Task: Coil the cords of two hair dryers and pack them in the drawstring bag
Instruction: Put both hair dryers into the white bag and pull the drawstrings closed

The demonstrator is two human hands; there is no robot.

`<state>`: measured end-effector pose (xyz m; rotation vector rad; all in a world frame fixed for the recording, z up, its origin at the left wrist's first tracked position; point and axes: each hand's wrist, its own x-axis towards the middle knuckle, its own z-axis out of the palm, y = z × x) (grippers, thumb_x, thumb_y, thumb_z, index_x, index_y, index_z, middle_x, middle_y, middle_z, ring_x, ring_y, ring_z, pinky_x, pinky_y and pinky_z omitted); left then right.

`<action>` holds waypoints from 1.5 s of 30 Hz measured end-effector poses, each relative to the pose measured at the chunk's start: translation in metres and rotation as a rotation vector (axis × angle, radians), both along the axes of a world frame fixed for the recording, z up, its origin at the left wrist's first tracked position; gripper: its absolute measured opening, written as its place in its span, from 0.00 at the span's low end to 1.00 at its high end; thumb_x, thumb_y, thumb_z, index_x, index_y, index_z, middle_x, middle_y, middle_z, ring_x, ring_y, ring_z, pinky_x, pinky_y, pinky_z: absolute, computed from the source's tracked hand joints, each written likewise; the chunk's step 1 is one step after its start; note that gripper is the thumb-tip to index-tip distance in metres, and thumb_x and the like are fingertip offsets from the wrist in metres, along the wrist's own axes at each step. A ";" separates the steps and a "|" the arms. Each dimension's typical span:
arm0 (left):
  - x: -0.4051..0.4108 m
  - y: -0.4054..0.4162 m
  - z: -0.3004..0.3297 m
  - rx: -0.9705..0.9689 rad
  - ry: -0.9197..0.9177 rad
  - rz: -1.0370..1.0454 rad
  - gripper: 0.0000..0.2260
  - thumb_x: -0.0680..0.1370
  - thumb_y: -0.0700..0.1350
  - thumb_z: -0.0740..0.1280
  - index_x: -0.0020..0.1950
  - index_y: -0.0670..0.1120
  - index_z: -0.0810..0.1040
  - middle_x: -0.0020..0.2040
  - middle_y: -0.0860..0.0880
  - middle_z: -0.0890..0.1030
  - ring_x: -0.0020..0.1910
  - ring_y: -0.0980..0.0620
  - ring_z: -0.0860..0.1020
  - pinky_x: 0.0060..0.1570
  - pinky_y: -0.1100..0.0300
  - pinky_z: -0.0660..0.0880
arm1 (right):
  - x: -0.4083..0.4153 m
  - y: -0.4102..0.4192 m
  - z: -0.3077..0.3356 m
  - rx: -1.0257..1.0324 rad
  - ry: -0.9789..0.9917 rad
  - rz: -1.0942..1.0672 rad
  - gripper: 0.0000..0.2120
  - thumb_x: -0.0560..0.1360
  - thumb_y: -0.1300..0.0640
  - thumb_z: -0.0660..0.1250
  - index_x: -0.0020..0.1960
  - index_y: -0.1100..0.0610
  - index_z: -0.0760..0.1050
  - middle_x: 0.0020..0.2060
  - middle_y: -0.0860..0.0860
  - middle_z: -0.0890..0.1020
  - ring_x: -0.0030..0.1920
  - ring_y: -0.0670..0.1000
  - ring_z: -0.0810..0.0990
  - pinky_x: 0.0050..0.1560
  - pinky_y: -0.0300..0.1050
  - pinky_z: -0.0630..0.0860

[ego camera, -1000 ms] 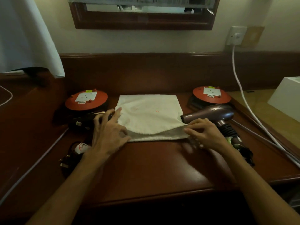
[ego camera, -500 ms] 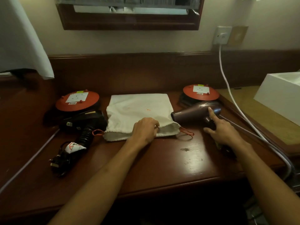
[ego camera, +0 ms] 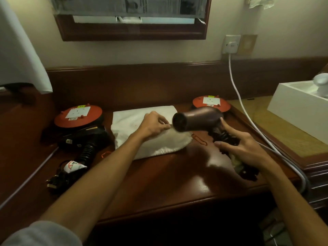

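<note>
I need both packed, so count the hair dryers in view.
2. The purple-brown hair dryer is held above the desk in the right hand, nozzle toward the white cloth drawstring bag. The black hair dryer lies on the desk left of the bag.

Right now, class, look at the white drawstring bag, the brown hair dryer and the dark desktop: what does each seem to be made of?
White drawstring bag: soft matt woven cloth, probably cotton; it sags and folds.
Brown hair dryer: smooth moulded plastic, likely, with a satin metallic sheen.
Dark desktop: reddish wood or veneer under gloss varnish; it mirrors the light.
</note>
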<state>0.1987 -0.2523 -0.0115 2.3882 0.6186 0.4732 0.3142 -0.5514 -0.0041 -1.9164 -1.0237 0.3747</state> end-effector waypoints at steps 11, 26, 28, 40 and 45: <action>-0.005 -0.004 0.042 0.047 -0.004 -0.264 0.06 0.75 0.49 0.76 0.49 0.50 0.88 0.45 0.56 0.86 0.44 0.59 0.82 0.41 0.64 0.76 | -0.047 0.070 -0.024 -0.341 -0.196 0.081 0.38 0.77 0.47 0.70 0.80 0.42 0.54 0.73 0.54 0.70 0.71 0.54 0.69 0.70 0.49 0.66; -0.005 -0.024 0.038 0.206 -0.215 -0.305 0.08 0.76 0.48 0.75 0.52 0.47 0.88 0.46 0.54 0.86 0.42 0.58 0.83 0.42 0.62 0.80 | -0.071 0.099 -0.058 -0.236 -0.359 -0.172 0.32 0.77 0.52 0.65 0.78 0.42 0.57 0.58 0.56 0.76 0.58 0.59 0.76 0.57 0.55 0.78; -0.005 -0.029 0.045 0.239 -0.230 -0.321 0.08 0.76 0.47 0.75 0.53 0.47 0.88 0.41 0.58 0.82 0.39 0.61 0.81 0.39 0.67 0.76 | -0.069 0.120 -0.053 -0.186 -0.356 -0.191 0.29 0.74 0.52 0.64 0.74 0.44 0.62 0.57 0.56 0.79 0.56 0.60 0.78 0.53 0.57 0.80; -0.011 -0.029 0.063 0.345 -0.202 -0.346 0.06 0.77 0.48 0.75 0.51 0.47 0.88 0.42 0.53 0.84 0.40 0.56 0.81 0.42 0.54 0.81 | -0.042 0.173 -0.038 -0.079 -0.236 -0.275 0.17 0.72 0.55 0.69 0.60 0.56 0.74 0.48 0.53 0.80 0.49 0.56 0.82 0.45 0.51 0.82; -0.015 -0.019 0.063 0.346 -0.216 -0.306 0.07 0.77 0.48 0.74 0.52 0.47 0.88 0.42 0.55 0.80 0.40 0.57 0.78 0.42 0.59 0.76 | -0.037 0.112 -0.037 -0.481 -0.201 0.170 0.53 0.71 0.53 0.75 0.82 0.49 0.41 0.75 0.56 0.67 0.72 0.56 0.69 0.70 0.48 0.70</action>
